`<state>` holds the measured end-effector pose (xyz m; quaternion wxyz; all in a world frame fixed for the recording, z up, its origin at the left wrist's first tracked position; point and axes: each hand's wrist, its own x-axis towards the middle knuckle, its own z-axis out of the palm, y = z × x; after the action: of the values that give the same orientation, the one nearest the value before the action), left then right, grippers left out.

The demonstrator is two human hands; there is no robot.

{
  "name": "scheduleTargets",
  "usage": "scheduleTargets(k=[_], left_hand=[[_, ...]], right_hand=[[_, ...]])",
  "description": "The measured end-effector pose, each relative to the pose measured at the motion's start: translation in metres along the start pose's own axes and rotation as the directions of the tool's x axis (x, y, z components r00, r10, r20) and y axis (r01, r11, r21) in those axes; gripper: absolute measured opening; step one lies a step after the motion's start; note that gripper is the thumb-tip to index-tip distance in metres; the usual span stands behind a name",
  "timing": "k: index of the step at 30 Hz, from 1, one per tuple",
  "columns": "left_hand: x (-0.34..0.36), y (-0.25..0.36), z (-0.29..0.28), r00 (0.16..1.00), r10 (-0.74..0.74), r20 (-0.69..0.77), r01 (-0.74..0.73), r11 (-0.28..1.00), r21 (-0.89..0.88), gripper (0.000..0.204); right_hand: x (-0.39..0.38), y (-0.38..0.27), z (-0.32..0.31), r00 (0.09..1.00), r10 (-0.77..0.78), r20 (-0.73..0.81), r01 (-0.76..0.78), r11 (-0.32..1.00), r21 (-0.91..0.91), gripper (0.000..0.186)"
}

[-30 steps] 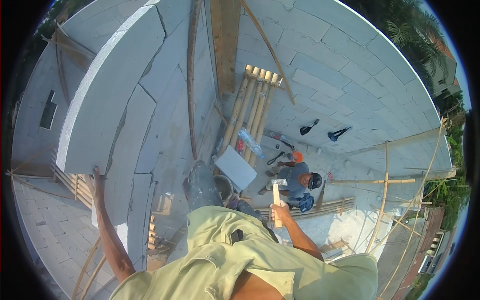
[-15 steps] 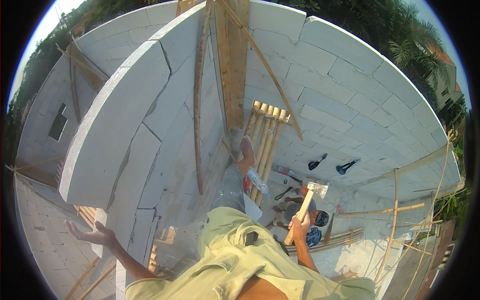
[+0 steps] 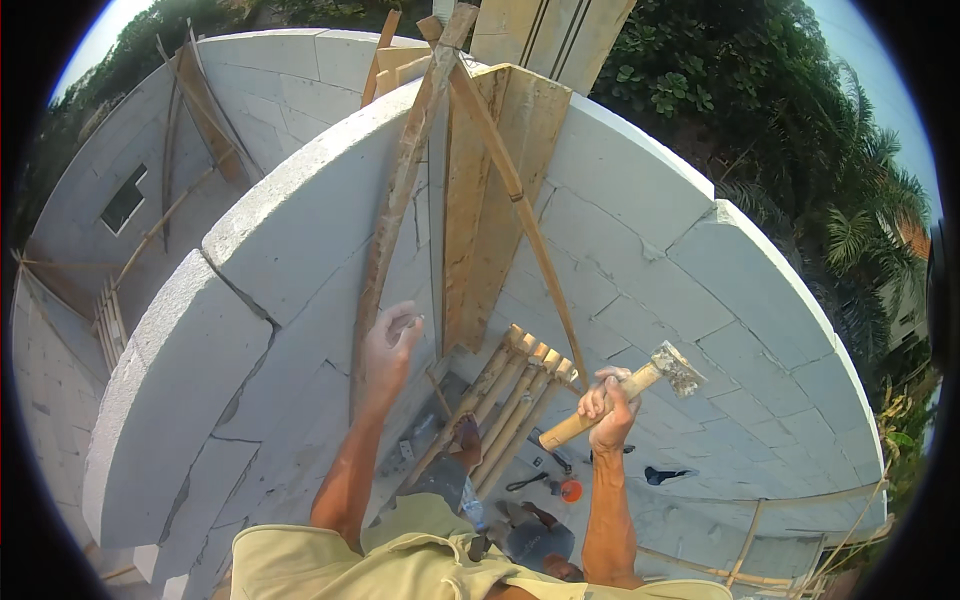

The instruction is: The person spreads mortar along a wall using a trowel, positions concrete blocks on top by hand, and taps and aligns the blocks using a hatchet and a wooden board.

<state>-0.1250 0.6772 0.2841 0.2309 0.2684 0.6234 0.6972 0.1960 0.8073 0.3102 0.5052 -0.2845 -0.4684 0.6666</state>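
My right hand is wrapped round the wooden handle of a hammer, whose metal head looks pale and crusted and points up to the right. My left hand is raised beside a rough wooden pole that leans on the wall. Its fingers curl toward the thumb in a pinch; whatever they hold, if anything, is too small to make out. Ahead of both hands, tall formwork boards stand in the corner of the block wall, with a slanting wooden strip across them.
Below me is a platform of bamboo poles with one of my feet on it. Lower down, another person is near an orange-red round thing. A second block wall curves along the right. Bamboo rails stand at lower right.
My left hand has left the near wall end and moved forward and right to the leaning pole, its fingers curling. My right hand has raised the hammer. The view has tilted up toward the corner.
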Motion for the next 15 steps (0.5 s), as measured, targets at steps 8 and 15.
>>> scheduleTargets(k=[8, 15], left_hand=[[0.213, -0.036, 0.100, 0.902, -0.184, -0.391, -0.054, 0.849, -0.526, 0.047], [0.221, -0.040, 0.125, 0.937, -0.043, -0.347, -0.069, 0.950, -0.303, 0.031]], right_hand=[[0.100, -0.005, 0.017, 0.969, 0.207, 0.136, -0.226, 0.965, 0.136, 0.022], [0.184, -0.042, 0.054, 0.868, 0.466, 0.173, -0.431, 0.879, -0.205, 0.026]])
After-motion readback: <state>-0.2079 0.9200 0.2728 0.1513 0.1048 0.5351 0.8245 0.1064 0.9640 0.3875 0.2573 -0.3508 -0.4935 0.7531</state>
